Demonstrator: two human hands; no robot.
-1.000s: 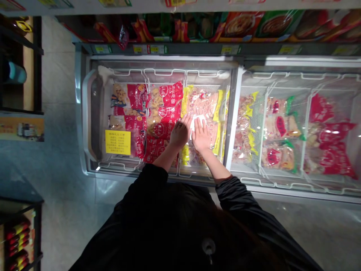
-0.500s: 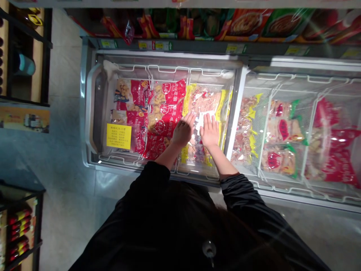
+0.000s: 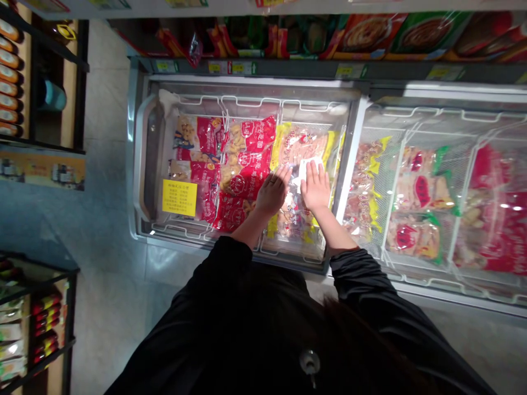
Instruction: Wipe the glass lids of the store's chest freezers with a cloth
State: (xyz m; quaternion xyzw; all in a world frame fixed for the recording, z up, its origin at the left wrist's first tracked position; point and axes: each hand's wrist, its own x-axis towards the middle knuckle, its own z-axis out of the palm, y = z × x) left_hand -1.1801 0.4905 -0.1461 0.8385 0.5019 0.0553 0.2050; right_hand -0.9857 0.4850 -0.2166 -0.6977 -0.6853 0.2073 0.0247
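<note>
I look down into an open chest freezer point(image 3: 142, 164) with wire baskets full of frozen food bags. Both my hands lie side by side on a clear, yellow-edged bag of pale food point(image 3: 304, 144) in the third basket from the left. My left hand point(image 3: 272, 192) rests flat, fingers stretched out, at the bag's left edge next to the red bags point(image 3: 242, 164). My right hand point(image 3: 316, 186) also lies flat with fingers spread, its fingertips on a white label point(image 3: 307, 165) on the bag. Neither hand grips anything.
A yellow notice point(image 3: 179, 197) sits in the leftmost basket. To the right, under a glass lid point(image 3: 444, 181), lie more bags in yellow, green and red. A shelf of packets point(image 3: 354, 35) runs above the freezer. Racks of bottles point(image 3: 45, 318) stand at the left.
Both hands have slid a little further up the yellow-edged bag, still flat on it. The view has shifted slightly to the left, so the freezer appears further right.
</note>
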